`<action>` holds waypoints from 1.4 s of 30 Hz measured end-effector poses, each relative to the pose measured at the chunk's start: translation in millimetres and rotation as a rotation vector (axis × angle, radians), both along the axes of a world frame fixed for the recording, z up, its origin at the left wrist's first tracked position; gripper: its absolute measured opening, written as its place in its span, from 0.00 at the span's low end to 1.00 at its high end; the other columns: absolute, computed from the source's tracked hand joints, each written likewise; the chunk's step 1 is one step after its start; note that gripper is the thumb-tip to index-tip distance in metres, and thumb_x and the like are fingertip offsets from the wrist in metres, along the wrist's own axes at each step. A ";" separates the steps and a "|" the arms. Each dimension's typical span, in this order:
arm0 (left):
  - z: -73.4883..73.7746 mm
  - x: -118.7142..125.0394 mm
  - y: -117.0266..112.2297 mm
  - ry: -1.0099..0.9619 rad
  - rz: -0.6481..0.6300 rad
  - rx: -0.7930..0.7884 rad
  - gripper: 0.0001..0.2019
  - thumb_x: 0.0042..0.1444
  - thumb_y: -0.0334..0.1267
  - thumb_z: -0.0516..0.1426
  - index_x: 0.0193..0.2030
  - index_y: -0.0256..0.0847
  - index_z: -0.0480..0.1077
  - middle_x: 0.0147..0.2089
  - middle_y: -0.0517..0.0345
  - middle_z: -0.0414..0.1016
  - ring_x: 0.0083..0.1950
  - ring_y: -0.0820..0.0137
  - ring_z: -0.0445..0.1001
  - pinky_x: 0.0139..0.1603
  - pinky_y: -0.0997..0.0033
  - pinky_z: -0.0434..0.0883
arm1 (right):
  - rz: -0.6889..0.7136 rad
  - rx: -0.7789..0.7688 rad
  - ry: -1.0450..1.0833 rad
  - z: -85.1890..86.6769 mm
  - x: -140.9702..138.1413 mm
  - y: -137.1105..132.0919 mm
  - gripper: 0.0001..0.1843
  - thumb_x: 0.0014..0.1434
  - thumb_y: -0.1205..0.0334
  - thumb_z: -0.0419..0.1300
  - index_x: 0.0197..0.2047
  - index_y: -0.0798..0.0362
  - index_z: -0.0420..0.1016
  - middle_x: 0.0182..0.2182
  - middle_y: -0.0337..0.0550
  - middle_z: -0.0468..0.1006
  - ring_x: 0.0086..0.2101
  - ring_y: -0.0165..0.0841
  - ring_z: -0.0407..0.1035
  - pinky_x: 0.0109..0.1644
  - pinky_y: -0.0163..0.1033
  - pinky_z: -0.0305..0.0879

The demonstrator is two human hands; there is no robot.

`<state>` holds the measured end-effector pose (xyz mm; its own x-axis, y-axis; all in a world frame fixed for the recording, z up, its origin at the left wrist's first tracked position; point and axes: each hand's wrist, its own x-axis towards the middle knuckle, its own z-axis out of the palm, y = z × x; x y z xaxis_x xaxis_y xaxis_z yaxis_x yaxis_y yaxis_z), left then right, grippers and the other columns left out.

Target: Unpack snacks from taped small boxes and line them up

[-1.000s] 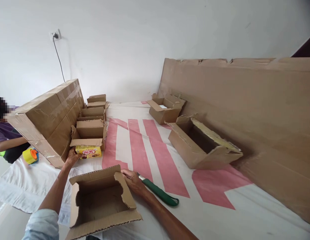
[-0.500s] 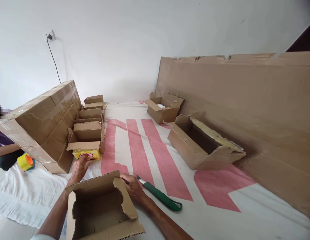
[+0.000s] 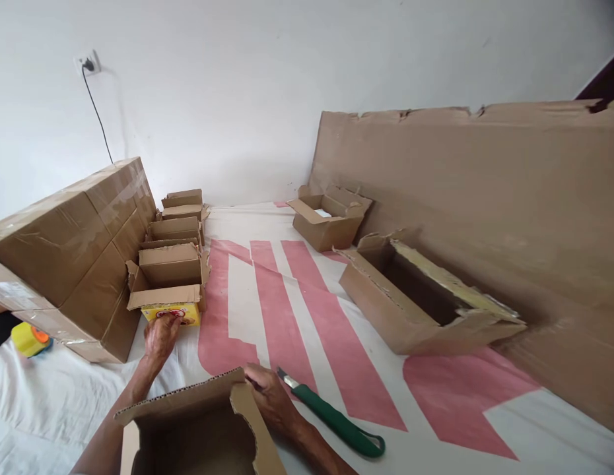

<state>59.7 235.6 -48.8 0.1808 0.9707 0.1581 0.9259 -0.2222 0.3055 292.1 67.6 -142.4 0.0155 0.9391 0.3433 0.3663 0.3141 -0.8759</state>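
My left hand (image 3: 161, 335) reaches forward on the left. Its fingers are bent and together against a yellow printed carton (image 3: 188, 311), under the front flap of an open cardboard box (image 3: 169, 295). Whether that carton is separate from the box, I cannot tell. Close to me, my right hand (image 3: 271, 399) is closed on the upper right corner of another open cardboard box (image 3: 252, 422). The inside that shows is bare brown card, and the frame cuts off its near part. A green-handled knife (image 3: 337, 419) lies on the cloth just right of my right hand.
Taped cardboard boxes (image 3: 79, 244) form a block on the left, beside a row of open boxes (image 3: 175, 227). To the right stand two open boxes (image 3: 386, 303) before a large cardboard sheet (image 3: 460, 198). A yellow tape roll (image 3: 30, 340) lies at far left on the red-and-white cloth (image 3: 331, 343).
The near box and my right hand sit lower in view. My left hand stays at the yellow carton. The view has shifted slightly, and the person at far left is mostly out of frame.
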 end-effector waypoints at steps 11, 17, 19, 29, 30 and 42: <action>2.3 15.4 30.7 -0.025 -0.006 -0.002 0.12 0.69 0.45 0.60 0.45 0.53 0.88 0.46 0.52 0.90 0.48 0.53 0.86 0.45 0.63 0.75 | 0.000 -0.003 -0.009 -2.3 2.7 0.2 0.17 0.71 0.57 0.53 0.29 0.48 0.71 0.24 0.38 0.72 0.26 0.34 0.64 0.34 0.39 0.61; 9.0 10.1 33.1 -0.083 -0.028 -0.006 0.12 0.68 0.43 0.60 0.44 0.53 0.88 0.46 0.56 0.90 0.49 0.57 0.85 0.45 0.66 0.75 | 0.000 -0.006 0.004 -2.5 2.0 -1.0 0.17 0.71 0.57 0.53 0.29 0.48 0.70 0.24 0.37 0.72 0.26 0.34 0.63 0.34 0.39 0.60; 13.8 7.3 34.8 -0.098 -0.038 -0.009 0.12 0.67 0.42 0.60 0.43 0.52 0.88 0.44 0.56 0.90 0.48 0.58 0.85 0.44 0.67 0.74 | -0.007 0.000 0.000 -3.6 1.8 -0.6 0.17 0.71 0.57 0.53 0.29 0.48 0.70 0.24 0.37 0.72 0.27 0.34 0.63 0.35 0.39 0.60; 34.9 14.3 37.4 -0.200 -0.097 -0.103 0.13 0.66 0.42 0.59 0.42 0.47 0.89 0.41 0.53 0.90 0.45 0.58 0.85 0.45 0.67 0.75 | -0.006 -0.043 0.056 12.0 2.5 -2.9 0.17 0.68 0.55 0.54 0.26 0.48 0.67 0.23 0.38 0.70 0.26 0.33 0.62 0.33 0.38 0.59; 36.9 13.2 33.3 -0.222 -0.119 -0.134 0.14 0.66 0.41 0.59 0.43 0.46 0.88 0.44 0.53 0.90 0.48 0.58 0.85 0.48 0.67 0.76 | 0.004 -0.061 0.067 13.8 3.2 -3.9 0.17 0.67 0.54 0.54 0.26 0.48 0.67 0.23 0.38 0.71 0.27 0.34 0.63 0.33 0.39 0.59; 139.0 -66.3 -202.2 -0.503 -0.242 -0.053 0.13 0.58 0.53 0.68 0.45 0.51 0.84 0.69 0.50 0.77 0.69 0.47 0.75 0.68 0.43 0.76 | 0.061 -0.101 0.151 23.2 1.7 -7.4 0.19 0.67 0.48 0.55 0.28 0.47 0.67 0.25 0.37 0.71 0.29 0.34 0.64 0.35 0.39 0.60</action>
<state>-6.7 33.4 90.3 0.3138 0.9200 0.2349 0.5875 -0.3824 0.7131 293.7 60.1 -119.2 0.0018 0.9694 0.2455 0.2117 0.2395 -0.9475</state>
